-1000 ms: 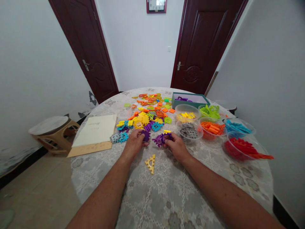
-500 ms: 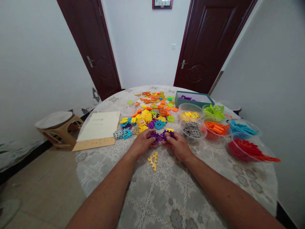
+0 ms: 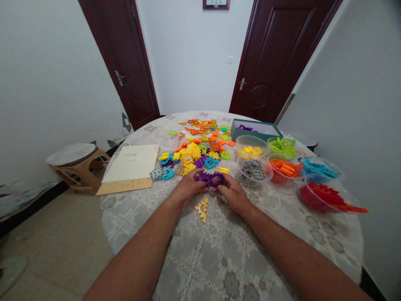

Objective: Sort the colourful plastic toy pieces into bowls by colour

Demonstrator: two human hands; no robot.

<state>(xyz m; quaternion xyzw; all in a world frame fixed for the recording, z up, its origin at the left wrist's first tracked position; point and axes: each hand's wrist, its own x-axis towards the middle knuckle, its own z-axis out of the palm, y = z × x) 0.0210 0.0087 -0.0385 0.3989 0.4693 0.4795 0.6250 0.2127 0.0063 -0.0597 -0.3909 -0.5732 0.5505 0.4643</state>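
Between my two hands are purple interlocking building pieces (image 3: 209, 179), held side by side just above the cloth. My left hand (image 3: 189, 186) grips their left end, and my right hand (image 3: 232, 191) grips the right end, fingers closed. Whether the pieces are locked together I cannot tell. Nearer to me, a pale yellow triangular piece (image 3: 202, 210) with notched edges lies flat on the cloth. Just beyond my hands rests a heap of mixed pieces (image 3: 191, 152) in yellow, blue, purple and orange. A small yellow piece (image 3: 224, 170) lies beyond my right fingers.
Clear bowls stand on the right, holding red pieces (image 3: 326, 196), blue pieces (image 3: 319, 168), orange pieces (image 3: 285, 168), grey pieces (image 3: 253, 169) and green pieces (image 3: 282, 146). A green box (image 3: 255, 129) sits behind them. A cream folder (image 3: 130, 165) lies left; a stool (image 3: 78, 165) stands beyond.
The purple pieces have come closer together between my hands and turned slightly, so a round opening shows in the right one. My right hand has shifted a little inward.
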